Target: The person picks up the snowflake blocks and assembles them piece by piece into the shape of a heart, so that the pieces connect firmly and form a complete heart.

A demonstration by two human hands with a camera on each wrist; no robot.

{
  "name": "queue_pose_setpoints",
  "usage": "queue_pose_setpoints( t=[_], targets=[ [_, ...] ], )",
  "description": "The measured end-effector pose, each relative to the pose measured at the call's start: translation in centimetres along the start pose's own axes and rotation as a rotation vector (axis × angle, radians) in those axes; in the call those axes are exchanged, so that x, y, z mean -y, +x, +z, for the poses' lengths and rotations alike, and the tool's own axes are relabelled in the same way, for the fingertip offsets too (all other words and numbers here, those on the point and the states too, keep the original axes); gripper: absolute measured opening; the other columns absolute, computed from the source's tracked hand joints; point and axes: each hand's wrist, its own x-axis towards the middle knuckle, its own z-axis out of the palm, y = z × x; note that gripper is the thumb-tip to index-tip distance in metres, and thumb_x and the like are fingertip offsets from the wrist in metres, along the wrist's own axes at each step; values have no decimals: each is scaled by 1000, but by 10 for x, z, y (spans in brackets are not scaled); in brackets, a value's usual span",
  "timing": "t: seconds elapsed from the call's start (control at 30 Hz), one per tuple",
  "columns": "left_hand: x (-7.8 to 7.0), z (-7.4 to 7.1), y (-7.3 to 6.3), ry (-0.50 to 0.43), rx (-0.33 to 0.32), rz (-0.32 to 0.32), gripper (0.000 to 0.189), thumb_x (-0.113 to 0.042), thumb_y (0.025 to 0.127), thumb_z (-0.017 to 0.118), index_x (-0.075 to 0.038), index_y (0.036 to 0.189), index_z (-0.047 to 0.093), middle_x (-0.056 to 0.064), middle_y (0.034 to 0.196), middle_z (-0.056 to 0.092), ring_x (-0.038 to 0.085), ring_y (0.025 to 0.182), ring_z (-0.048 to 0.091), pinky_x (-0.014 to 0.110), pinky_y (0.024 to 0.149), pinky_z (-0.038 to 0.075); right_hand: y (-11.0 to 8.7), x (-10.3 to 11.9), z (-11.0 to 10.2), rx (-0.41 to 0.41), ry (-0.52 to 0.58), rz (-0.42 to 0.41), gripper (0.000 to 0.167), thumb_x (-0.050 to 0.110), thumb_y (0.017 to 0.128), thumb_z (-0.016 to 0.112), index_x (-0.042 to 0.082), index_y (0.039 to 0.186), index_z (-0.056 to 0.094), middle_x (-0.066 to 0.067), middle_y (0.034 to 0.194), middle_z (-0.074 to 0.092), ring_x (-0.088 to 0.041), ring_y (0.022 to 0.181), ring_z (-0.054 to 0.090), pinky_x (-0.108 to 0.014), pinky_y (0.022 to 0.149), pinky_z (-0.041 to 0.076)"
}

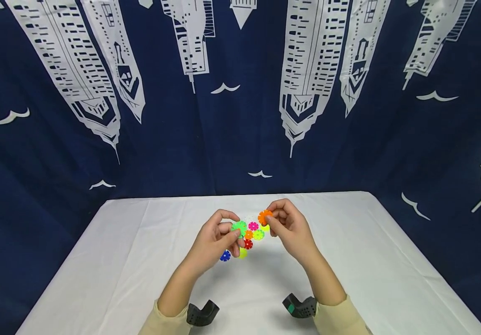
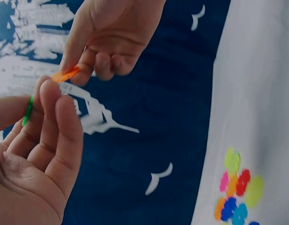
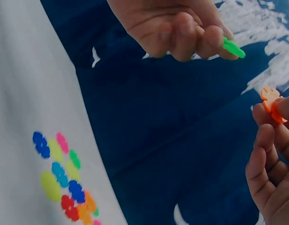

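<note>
My left hand (image 1: 211, 242) pinches a green notched interlocking disc (image 1: 238, 226) between thumb and fingers. In the right wrist view, this green disc (image 3: 234, 48) appears nearly edge-on. An orange notched disc (image 1: 264, 217) is gripped by my right hand (image 1: 294, 232), thumb against its face. Both hands are raised over the table, and a small gap separates the two discs in the head view. Behind and below them lie several loose discs, among them a red disc (image 1: 248, 244), a pink disc (image 1: 253, 226) and a blue disc (image 1: 225, 255); the left fingers partly hide this group.
A white cloth covers the table (image 1: 139, 270). Beyond its far edge hangs a navy curtain (image 1: 232, 139) with white building prints. Dark wrist devices, a left one (image 1: 202, 313) and a right one (image 1: 300, 306), sit at the sleeve cuffs.
</note>
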Motion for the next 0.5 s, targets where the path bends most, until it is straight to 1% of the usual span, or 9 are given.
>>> queue_pose_setpoints(
  t=[0.07,0.17,0.23,0.33,0.43,0.5],
  targets=[
    [-6,4,-2,-18,-14,6,26,-7,100,57,-7,124,47,23,83,67,15,59,64,28,64,61,-2,6,1,-4,4,-27,14,2,97,61,0,110,54,-11,88,65,-16,65,55,-22,61,53],
    [-12,9,-6,-40,-21,37,24,-8,101,57,-9,124,51,27,87,68,16,61,66,31,63,62,-5,14,3,6,16,-76,13,0,97,59,0,109,53,-13,87,64,-16,64,56,-23,60,54],
    [-15,10,-8,-51,-14,66,23,-8,101,56,-7,123,53,29,91,68,16,63,68,34,63,62,-7,18,5,29,31,-106,13,-1,97,59,-1,108,52,-18,87,64,-17,63,57,-24,60,55],
    [-19,13,-10,-55,4,106,22,-7,101,56,-5,123,54,31,94,69,15,66,69,38,62,63,-10,24,7,79,73,-135,12,-3,97,58,-1,106,50,-27,88,63,-20,62,61,-28,61,58],
    [-21,14,-11,-57,13,127,23,-4,101,54,-4,125,52,31,94,66,14,65,68,40,62,63,-11,27,9,118,89,-165,11,-4,97,58,-1,105,50,-29,86,65,-20,61,63,-30,63,60],
    [-22,15,-11,-56,9,125,23,-3,102,52,-4,124,50,31,93,64,13,62,67,38,62,62,-11,28,11,129,77,-186,12,-4,97,58,0,105,51,-27,85,67,-20,60,64,-30,63,60]
  ],
)
